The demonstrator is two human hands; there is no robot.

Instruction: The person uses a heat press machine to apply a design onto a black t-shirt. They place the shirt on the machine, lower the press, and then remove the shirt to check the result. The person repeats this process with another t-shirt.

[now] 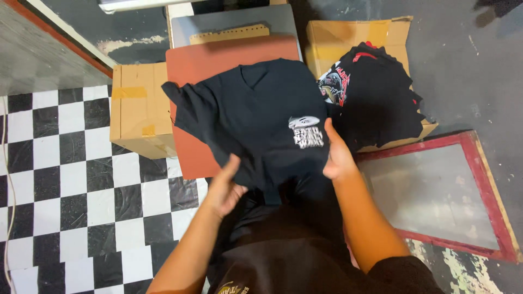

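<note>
**Black shirt being held over a red-brown board**

Black fabric spreading across the middle: a V-neck T-shirt point(256, 117) with a white chest print, draping over the red-brown board point(218, 60) at twelve o'clock. Gripping its lower hem at seven o'clock, left hand point(223, 188), fingers curling into the cloth. Pinching its edge at four o'clock, right hand point(338, 155), thumb lying just beside the print. Sitting at two o'clock, a pile of printed black shirts point(376, 98) on a cardboard box point(338, 38). Standing at ten o'clock, another taped box point(136, 109). Lying at four o'clock, a red-framed screen point(441, 190) on the floor.
</note>
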